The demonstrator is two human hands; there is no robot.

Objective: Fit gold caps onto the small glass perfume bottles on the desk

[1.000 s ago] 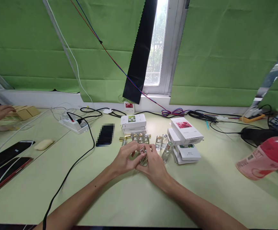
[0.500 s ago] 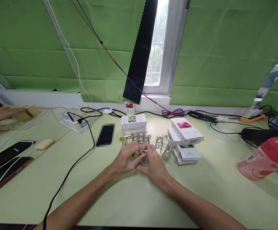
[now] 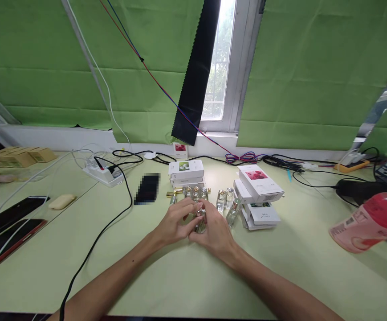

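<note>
Small clear glass bottles (image 3: 200, 226) stand between my two hands, mostly hidden by the fingers. My left hand (image 3: 179, 221) curls round them from the left, thumb and forefinger at a bottle's upper part. From the right, my right hand (image 3: 216, 229) closes round the same group, its fingertips meeting those of the left. Several more glass bottles (image 3: 196, 192) with gold-coloured tops stand just behind the fingers. Right of my right hand are two upright bottles (image 3: 225, 199) and a tilted bottle with a silvery cap (image 3: 234, 213).
White boxes (image 3: 186, 169) are stacked behind the bottles, and another pile of boxes (image 3: 260, 183) lies to the right. A pink drink bottle (image 3: 363, 223) lies at far right. On the left are a power strip (image 3: 104, 174), a black cable (image 3: 96, 240), phones (image 3: 13, 214) and tan boxes (image 3: 22, 156).
The other person's hand at far left has drawn back leftward off the tan boxes. My hands have barely moved and stay around the glass bottles.
</note>
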